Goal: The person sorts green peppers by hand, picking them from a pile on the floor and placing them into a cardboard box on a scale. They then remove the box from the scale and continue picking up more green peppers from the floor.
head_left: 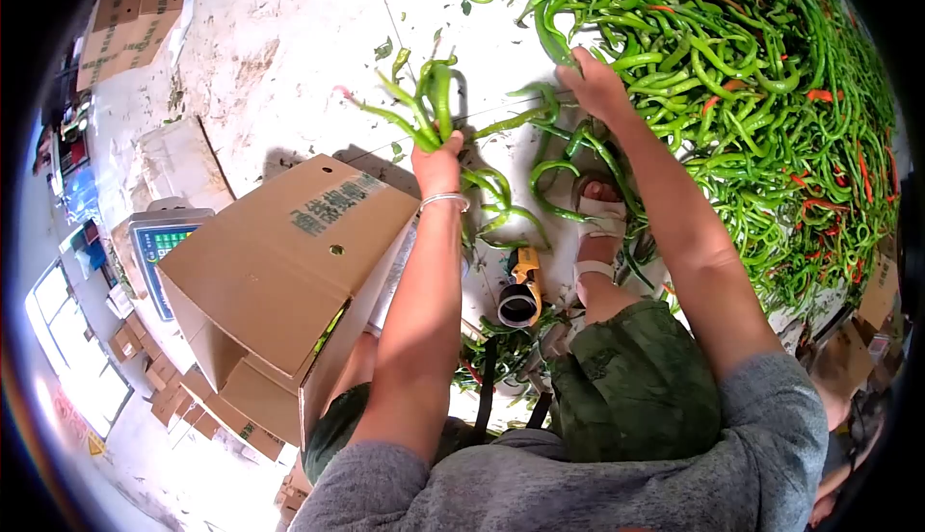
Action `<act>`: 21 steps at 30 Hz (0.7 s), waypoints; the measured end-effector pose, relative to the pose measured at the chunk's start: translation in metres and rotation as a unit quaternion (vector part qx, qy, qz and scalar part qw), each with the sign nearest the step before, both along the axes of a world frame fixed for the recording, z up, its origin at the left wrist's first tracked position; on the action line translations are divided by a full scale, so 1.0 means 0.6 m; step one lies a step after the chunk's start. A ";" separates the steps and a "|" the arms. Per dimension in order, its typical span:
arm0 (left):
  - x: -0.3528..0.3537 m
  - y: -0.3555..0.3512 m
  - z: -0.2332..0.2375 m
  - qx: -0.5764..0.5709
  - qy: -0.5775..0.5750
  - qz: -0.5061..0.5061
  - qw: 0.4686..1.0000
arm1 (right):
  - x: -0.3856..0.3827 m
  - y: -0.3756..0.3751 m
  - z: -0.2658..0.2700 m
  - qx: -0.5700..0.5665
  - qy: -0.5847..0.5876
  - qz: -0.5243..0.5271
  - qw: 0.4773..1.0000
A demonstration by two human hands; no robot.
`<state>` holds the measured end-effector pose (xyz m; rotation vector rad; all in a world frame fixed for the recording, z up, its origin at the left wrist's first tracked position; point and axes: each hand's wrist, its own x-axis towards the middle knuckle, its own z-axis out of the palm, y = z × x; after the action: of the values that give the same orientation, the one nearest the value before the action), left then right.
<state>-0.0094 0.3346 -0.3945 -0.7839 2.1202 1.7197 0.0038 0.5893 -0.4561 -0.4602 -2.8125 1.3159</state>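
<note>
My left hand (pixel 438 159) is closed around a small bunch of long green peppers (pixel 438 98), which fan out above the fingers over the pale floor. A bangle circles that wrist. Over on the right, my right hand (pixel 590 84) grips a green pepper (pixel 551 36) at the near edge of a large heap of green peppers (pixel 713 79), with some red ones mixed in. Between my arms, several loose peppers (pixel 496 199) lie on the floor. An open cardboard box (pixel 289 233) stands beside my left forearm, and a little green shows inside it.
A scale with a lit display (pixel 164 248) stands behind the box. A yellow and black tape dispenser (pixel 521 291) lies by my sandalled foot (pixel 599 224). Flattened cardboard (pixel 135 21) is at the upper left, with more boxes (pixel 173 392) at the lower left.
</note>
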 end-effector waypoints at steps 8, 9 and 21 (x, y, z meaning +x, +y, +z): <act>-0.040 -0.054 0.018 0.237 -0.016 0.112 0.965 | 0.076 0.015 0.144 -0.424 -0.138 -0.060 0.893; -0.041 -0.055 0.025 0.293 -0.005 0.082 0.952 | 0.089 0.020 0.139 -0.399 -0.158 -0.046 0.902; 0.068 -0.002 0.075 0.596 -0.146 -0.076 0.786 | 0.154 -0.039 0.219 -0.450 -0.195 0.137 0.860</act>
<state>0.0312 0.3332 -0.3493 -0.3891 0.5519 2.1395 0.0965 0.5660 -0.3250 -0.3359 -2.3640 2.8858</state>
